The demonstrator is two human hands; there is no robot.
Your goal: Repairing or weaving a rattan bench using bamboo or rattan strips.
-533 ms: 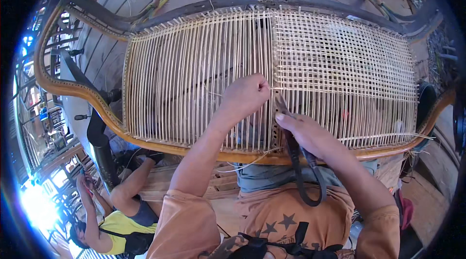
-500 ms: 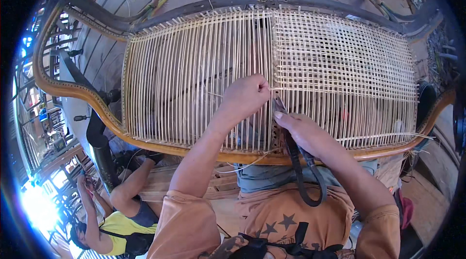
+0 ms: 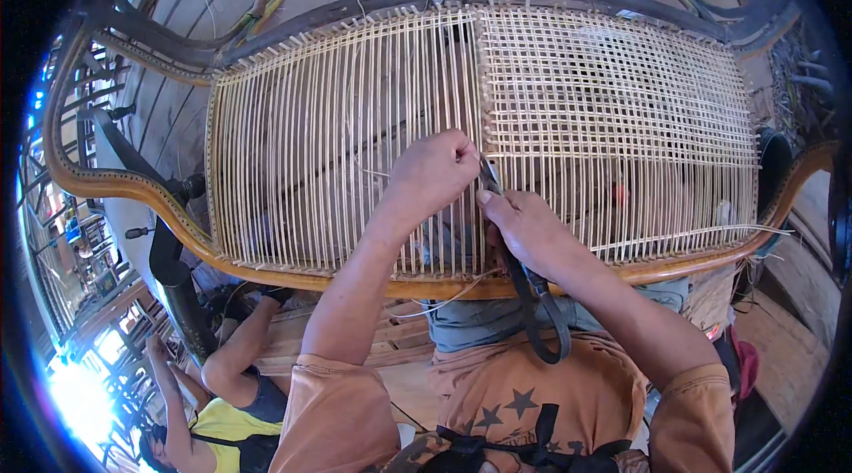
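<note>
A wooden furniture frame (image 3: 293, 278) lies across my front with cane strung over it. Left of the middle bar the panel has mostly upright cane strands (image 3: 311, 153); right of it, the upper part is a woven cane grid (image 3: 612, 82). My left hand (image 3: 432, 173) is closed in a fist beside the middle bar, pinching the end of a thin cane strand, mostly hidden by the fingers. In my right hand (image 3: 532, 226) are dark scissors (image 3: 522, 287) with long looped handles, their tip touching the bar beside my left fingers.
A loose cane strand (image 3: 763, 228) sticks out past the frame's right edge. Another loose end (image 3: 426, 309) hangs over the front rail. At lower left sits another person (image 3: 217, 429) in a yellow top. A screwdriver-like tool (image 3: 137, 232) lies at far left.
The view has shifted slightly, so the panel appears a little further left. The scissors' tip has come up to my left fingers at the strand. Both hands keep their grips.
</note>
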